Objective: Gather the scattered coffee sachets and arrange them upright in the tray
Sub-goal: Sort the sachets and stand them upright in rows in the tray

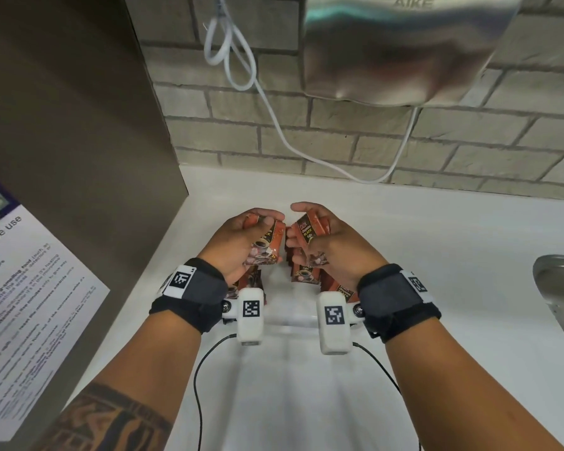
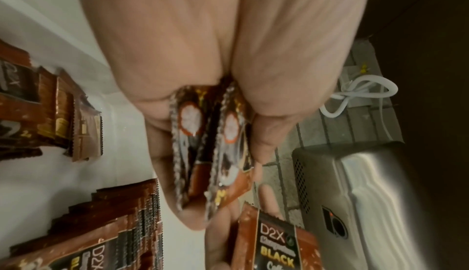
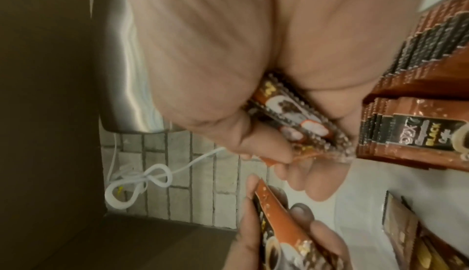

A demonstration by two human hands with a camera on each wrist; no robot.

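Sachets, flat foil packets in glossy brown-orange with crimped, saw-toothed ends, fill both hands above a smooth white counter (image 1: 437,229). The left hand (image 1: 241,242) is curled round a small bunch of sachets (image 1: 267,244); the left wrist view shows two of them (image 2: 210,150) edge-on, pinched between thumb and fingers. The right hand (image 1: 326,242) grips its own bunch of sachets (image 1: 308,231), and the two hands sit close together, thumbs nearly meeting. Both wrists wear dark fabric straps carrying white camera blocks printed with square black-and-white codes.

Below and just near of the hands, more sachets stand on edge in two rows (image 1: 302,275) inside a clear tray (image 1: 293,320), whose rim is hard to make out. Their fronts read "D2X" and "BLACK" beside a pictured coffee cup.

On the far brick wall hangs a brushed-steel dryer (image 1: 401,47) stamped "AIKE", with a looped white cord (image 1: 232,50) beside it. At left a printed notice (image 1: 23,307) shows "wave use".
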